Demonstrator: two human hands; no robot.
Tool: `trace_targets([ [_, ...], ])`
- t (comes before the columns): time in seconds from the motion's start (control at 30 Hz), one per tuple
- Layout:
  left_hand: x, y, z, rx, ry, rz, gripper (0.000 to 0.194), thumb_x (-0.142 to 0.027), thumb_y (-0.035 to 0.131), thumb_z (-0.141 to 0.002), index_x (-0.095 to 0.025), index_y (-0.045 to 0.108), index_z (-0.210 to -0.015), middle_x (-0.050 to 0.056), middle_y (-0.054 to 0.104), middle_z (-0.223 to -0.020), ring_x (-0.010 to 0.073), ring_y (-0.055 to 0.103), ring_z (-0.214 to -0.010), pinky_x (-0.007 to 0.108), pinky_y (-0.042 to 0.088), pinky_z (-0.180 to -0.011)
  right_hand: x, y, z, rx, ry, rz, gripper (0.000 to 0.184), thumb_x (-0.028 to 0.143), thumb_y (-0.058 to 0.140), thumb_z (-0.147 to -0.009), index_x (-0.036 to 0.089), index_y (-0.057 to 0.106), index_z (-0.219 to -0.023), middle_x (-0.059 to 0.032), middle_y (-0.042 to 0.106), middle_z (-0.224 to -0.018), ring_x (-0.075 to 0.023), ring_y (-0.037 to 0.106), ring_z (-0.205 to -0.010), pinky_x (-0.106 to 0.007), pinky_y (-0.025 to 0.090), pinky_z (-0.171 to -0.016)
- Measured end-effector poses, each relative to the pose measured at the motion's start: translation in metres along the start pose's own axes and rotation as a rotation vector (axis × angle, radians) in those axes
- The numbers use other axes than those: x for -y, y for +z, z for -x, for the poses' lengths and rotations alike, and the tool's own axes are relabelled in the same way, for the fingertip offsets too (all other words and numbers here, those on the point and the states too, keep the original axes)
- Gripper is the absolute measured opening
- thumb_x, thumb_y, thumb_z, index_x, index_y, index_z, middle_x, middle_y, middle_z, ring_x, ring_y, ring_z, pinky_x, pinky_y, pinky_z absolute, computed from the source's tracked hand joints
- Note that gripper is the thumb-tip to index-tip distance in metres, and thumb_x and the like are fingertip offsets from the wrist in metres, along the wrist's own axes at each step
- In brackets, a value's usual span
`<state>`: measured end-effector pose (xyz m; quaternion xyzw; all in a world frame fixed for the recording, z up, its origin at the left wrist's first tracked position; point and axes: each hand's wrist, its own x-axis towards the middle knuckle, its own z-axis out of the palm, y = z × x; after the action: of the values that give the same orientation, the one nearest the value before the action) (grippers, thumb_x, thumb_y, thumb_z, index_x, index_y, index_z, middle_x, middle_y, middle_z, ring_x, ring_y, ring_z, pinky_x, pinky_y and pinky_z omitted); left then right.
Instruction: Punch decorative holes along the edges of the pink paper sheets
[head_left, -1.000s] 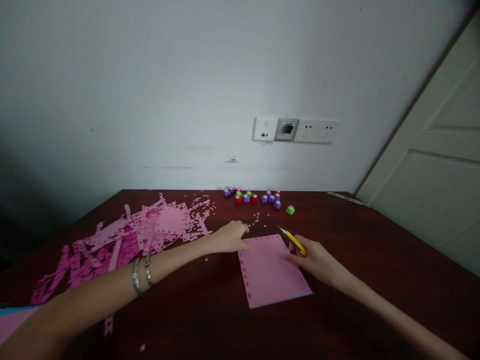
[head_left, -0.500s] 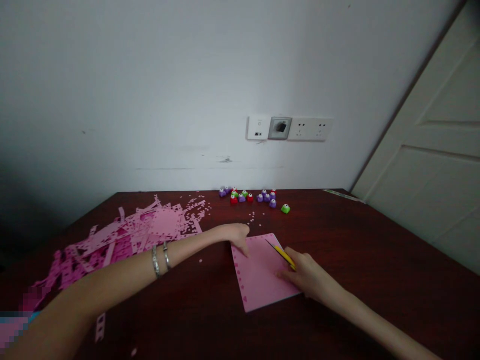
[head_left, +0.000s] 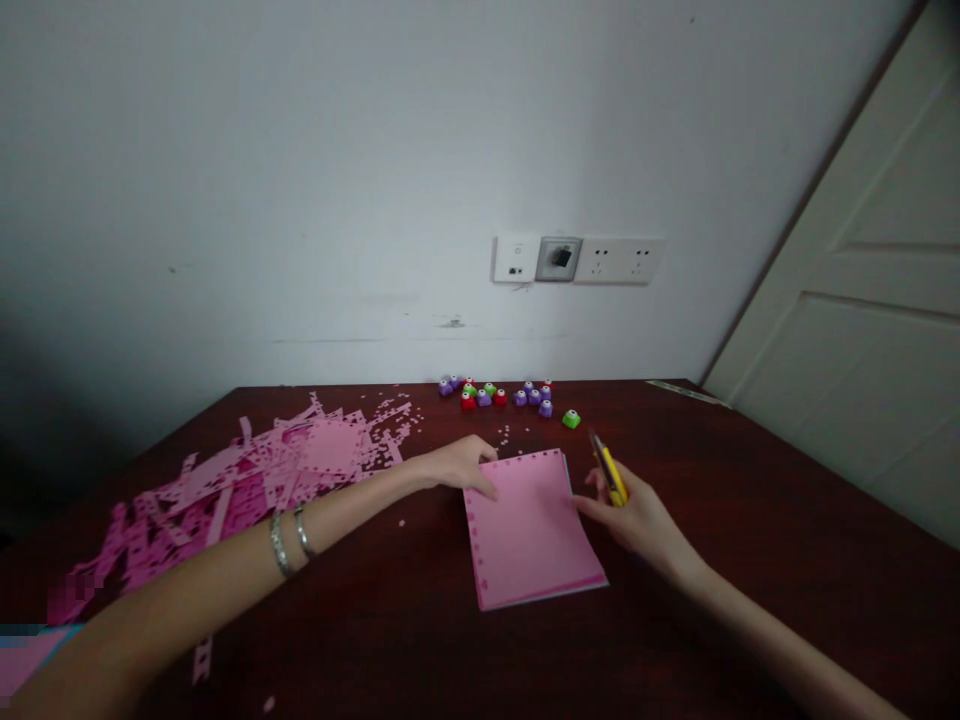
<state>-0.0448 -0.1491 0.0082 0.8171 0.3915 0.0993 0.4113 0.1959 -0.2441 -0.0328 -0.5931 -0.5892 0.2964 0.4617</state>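
Pink paper sheets (head_left: pixel 529 530), seemingly a thin stack, lie on the table with punched shapes along the top and left edges. My left hand (head_left: pixel 469 465) pinches the upper left corner, its thumb on top and the other fingers beyond the edge. In my right hand (head_left: pixel 634 515) is a yellow utility knife (head_left: pixel 613 478), its blade tip pointing up and away from me. The thumb of that hand touches the paper's right edge. The sheets' lower right corner shows a darker pink layer beneath.
A heap of pink paper strips and offcuts (head_left: pixel 247 480) covers the table's left side, with tiny punched bits around it. Several coloured craft punches (head_left: pixel 500 397) stand near the wall, a green punch (head_left: pixel 571 419) closest. A narrow strip (head_left: pixel 688 392) lies at the back right.
My right hand has lifted off the paper's face and moved right with the knife, now more upright. The paper has turned and shifted slightly away from me. My left hand still pinches its corner.
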Motion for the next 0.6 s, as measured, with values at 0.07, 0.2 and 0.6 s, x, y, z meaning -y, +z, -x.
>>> trace_targets([
  [0.07,0.0,-0.007,0.002,0.008,0.041,0.063,0.026,-0.03,0.071,-0.053,-0.015,0.065,-0.073,-0.002,0.061,-0.068,0.0125,0.053,-0.061,0.022,0.037,-0.055,0.005,-0.002,-0.01,-0.039,0.073,-0.154,0.043,0.046,0.072,-0.057,0.02,0.047,-0.081,0.0043,0.052,-0.058,-0.0057,0.033,-0.035,-0.021,0.024,-0.031],
  [0.2,-0.008,-0.021,0.001,-0.064,0.099,0.103,0.023,-0.028,0.072,-0.054,-0.015,0.064,-0.071,-0.001,0.061,-0.068,0.0129,0.053,-0.062,0.023,0.038,-0.057,0.02,0.003,-0.027,0.096,0.144,-0.314,0.049,0.044,0.075,-0.056,0.017,0.052,-0.09,0.0074,0.047,-0.046,-0.0038,0.028,-0.03,-0.019,0.017,-0.028],
  [0.6,0.004,-0.01,-0.015,-0.507,0.287,0.458,0.021,-0.029,0.072,-0.06,-0.015,0.064,-0.073,0.0,0.062,-0.071,0.0122,0.056,-0.067,0.027,0.042,-0.067,0.019,0.022,-0.057,-0.006,0.033,-0.357,0.037,0.044,0.071,-0.062,0.018,0.045,-0.065,0.0078,0.045,-0.04,-0.0039,0.032,-0.029,-0.018,0.022,-0.028],
])
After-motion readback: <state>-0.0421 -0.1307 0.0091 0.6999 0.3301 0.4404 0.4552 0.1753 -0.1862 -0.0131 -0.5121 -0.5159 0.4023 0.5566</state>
